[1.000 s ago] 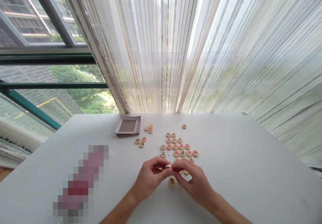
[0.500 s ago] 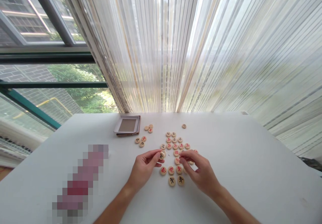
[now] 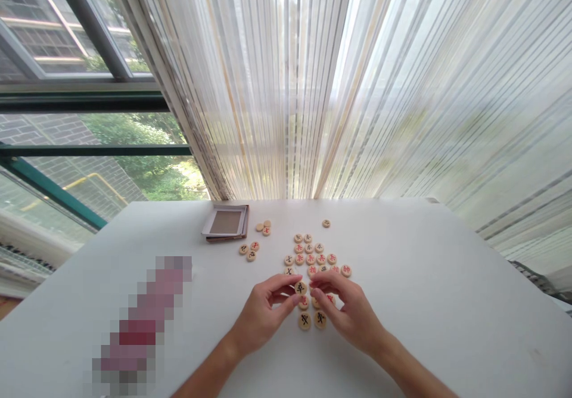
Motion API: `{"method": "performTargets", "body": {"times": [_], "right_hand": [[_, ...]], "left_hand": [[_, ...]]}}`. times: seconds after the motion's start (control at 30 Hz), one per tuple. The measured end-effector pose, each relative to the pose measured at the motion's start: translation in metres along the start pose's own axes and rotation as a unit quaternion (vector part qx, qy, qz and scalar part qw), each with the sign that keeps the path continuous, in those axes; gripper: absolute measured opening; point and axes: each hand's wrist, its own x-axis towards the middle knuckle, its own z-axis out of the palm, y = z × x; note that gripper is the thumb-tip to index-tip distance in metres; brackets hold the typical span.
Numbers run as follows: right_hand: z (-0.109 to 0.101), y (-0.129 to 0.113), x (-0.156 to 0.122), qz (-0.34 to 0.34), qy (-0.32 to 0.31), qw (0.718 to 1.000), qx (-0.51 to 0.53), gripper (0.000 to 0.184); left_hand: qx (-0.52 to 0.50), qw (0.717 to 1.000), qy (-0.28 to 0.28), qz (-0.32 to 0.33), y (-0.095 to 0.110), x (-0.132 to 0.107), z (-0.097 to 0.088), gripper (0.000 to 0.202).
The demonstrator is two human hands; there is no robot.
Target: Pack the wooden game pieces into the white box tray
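Round wooden chess pieces (image 3: 313, 255) with red and black characters lie in a loose group on the white table (image 3: 424, 302). My left hand (image 3: 263, 311) pinches one black-marked piece (image 3: 301, 288) between thumb and fingers, just above the table. My right hand (image 3: 346, 311) is curled beside it, fingertips close together over the pieces near the middle; what it grips is hidden. Two pieces (image 3: 311, 320) lie side by side just below my fingertips.
A small flat box (image 3: 226, 223) with a grey inside lies at the back left of the table, a few stray pieces (image 3: 250, 249) beside it. A single piece (image 3: 326, 223) sits farther back. A blurred reddish patch (image 3: 143, 320) covers the left. Striped curtains hang behind.
Both hands drew back toward me and came together. The left hand carried its black-marked piece toward the middle, beside the right fingertips.
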Motion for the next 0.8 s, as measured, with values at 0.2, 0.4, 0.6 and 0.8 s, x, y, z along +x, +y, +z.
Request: {"method": "performTargets", "body": {"times": [0.2, 0.4, 0.6, 0.8], "right_hand": [[0.007, -0.004, -0.002, 0.030, -0.029, 0.998, 0.042, 0.007], [0.014, 0.002, -0.009, 0.023, -0.009, 1.000, 0.006, 0.017], [0.017, -0.006, -0.015, -0.019, -0.026, 0.999, -0.034, 0.009], [0.019, -0.013, -0.018, -0.055, -0.061, 0.993, -0.083, 0.010]], "left_hand": [[0.134, 0.981, -0.040, 0.134, 0.003, -0.006, 0.006, 0.029], [0.213, 0.963, -0.064, 0.154, 0.006, -0.007, 0.006, 0.018], [0.221, 0.962, -0.074, 0.142, 0.015, -0.005, -0.004, 0.026], [0.232, 0.969, 0.002, 0.091, 0.014, -0.001, -0.033, 0.027]]}}
